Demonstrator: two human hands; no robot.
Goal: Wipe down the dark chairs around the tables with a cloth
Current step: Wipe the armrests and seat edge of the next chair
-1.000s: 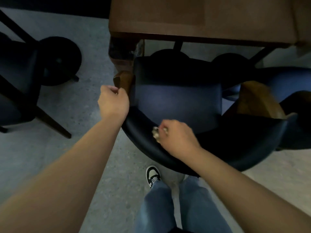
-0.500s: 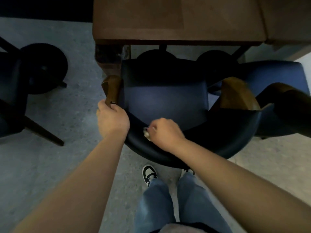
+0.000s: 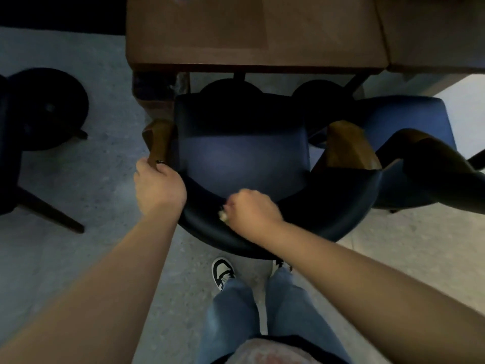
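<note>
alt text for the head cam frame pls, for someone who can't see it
Seen from above, a person's right hand presses a small balled cloth on the curved backrest of a dark chair, while the left hand grips its wooden armrest. The chair is tucked toward a brown table; a second dark chair stands at right.

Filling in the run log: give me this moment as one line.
left hand: grips wooden armrest | right hand: presses small pale cloth on dark curved chair backrest | phase: wiping
</note>
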